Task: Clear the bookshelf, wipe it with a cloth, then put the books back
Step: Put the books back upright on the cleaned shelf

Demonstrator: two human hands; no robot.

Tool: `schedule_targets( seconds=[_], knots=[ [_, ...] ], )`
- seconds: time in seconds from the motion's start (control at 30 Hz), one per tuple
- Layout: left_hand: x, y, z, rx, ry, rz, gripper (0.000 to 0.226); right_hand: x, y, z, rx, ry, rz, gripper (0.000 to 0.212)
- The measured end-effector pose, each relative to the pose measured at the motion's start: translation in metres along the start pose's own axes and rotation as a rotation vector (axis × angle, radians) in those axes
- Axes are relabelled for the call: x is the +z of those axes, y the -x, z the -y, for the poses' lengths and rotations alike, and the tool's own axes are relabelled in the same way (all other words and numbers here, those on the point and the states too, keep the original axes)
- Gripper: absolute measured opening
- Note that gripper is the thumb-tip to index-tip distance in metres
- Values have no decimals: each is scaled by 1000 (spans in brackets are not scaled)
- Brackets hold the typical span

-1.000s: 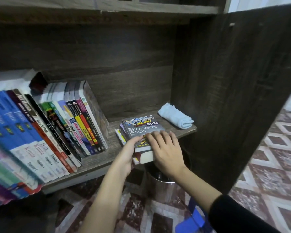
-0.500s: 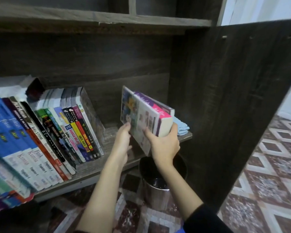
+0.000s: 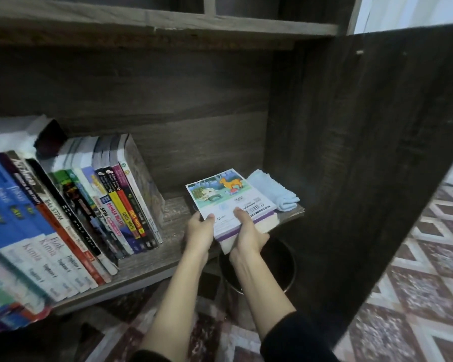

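left hand (image 3: 200, 228) and right hand (image 3: 247, 228) gripped the stack (image 3: 230, 197) by its near edge, and it had flipped since a second ago, back cover now up, over the right end of the shelf (image 3: 152, 262) beside the cloth (image 3: 272, 195), so it was not yet stood with the row (image 3: 110, 205).

Dark, probably black, long sleeves (image 3: 298, 340)

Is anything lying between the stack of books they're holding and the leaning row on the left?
Nothing visible. The shelf board between the stack and the leaning row is bare wood. The folded blue cloth lies on the stack's other side, to the right.
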State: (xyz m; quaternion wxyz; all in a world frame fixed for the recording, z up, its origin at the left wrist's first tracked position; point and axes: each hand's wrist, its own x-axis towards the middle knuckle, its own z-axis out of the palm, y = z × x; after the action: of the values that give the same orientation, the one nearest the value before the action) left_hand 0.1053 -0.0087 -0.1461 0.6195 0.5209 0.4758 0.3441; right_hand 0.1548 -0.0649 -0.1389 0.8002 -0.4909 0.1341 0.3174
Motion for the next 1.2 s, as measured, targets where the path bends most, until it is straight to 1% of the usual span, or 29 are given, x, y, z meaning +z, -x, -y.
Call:
schedule_targets(
  seconds=[0.1, 0.2, 0.27, 0.3, 0.37, 0.43, 0.5, 0.57, 0.6, 0.7, 0.77, 0.8, 0.87, 0.93, 0.97, 1.0, 1.07, 1.1, 1.13, 1.2],
  knots=[
    [5, -6, 8, 28, -77, -14, 16, -4, -7, 3, 14, 163, -77, 78],
    [10, -7, 11, 77, -124, -40, 20, -11, -8, 6, 19, 300, -99, 91],
    [10, -4, 9, 89, -112, -46, 22, -15, -10, 10, -36, 409, -93, 103],
    [10, -2, 8, 84, -100, -45, 21, -17, -12, 15, -79, 507, -90, 112],
    [8, 0, 7, 67, -92, -41, 20, -22, -19, 29, -228, 799, -84, 124],
    [7, 0, 7, 60, -102, -33, 21, -21, -25, 46, -434, 1173, -52, 118],
    [7, 0, 6, 54, -96, -17, 22, -14, -29, 58, -566, 1435, 26, 101],
    [8, 0, 6, 48, -86, -24, 23, -6, -31, 61, -593, 1527, 86, 82],
    [9, 0, 7, 47, -84, -39, 23, -4, -31, 61, -607, 1542, 96, 78],
    [10, -1, 6, 57, -60, -62, 22, 2, -27, 59, -722, 1587, 30, 77],
    [10, -5, 5, 63, -78, -78, 20, 6, -25, 61, -767, 1561, 4, 71],
    [9, -6, 5, 74, -92, -99, 20, 8, -23, 62, -737, 1527, 12, 65],
    [4, -7, 1, 106, -115, -153, 26, 11, -21, 71, -582, 1381, 80, 47],
    [-2, -2, -9, 158, -118, -179, 28, 9, -17, 80, -390, 1097, 219, 28],
    [-6, 0, -16, 186, -95, -170, 29, 7, -12, 83, -309, 945, 302, 23],
    [-10, 1, -22, 210, -71, -147, 32, 5, -6, 85, -248, 817, 388, 25],
    [-20, 2, -33, 266, -64, -107, 35, 5, 6, 85, -155, 622, 574, 39],
    [-25, 2, -37, 298, -87, -102, 36, 6, 11, 83, -140, 559, 657, 45],
    [-30, 1, -41, 330, -117, -113, 37, 9, 15, 79, -164, 531, 719, 49],
    [-40, 1, -49, 400, -222, -158, 42, 16, 22, 66, -295, 500, 759, 52]
  ],
)
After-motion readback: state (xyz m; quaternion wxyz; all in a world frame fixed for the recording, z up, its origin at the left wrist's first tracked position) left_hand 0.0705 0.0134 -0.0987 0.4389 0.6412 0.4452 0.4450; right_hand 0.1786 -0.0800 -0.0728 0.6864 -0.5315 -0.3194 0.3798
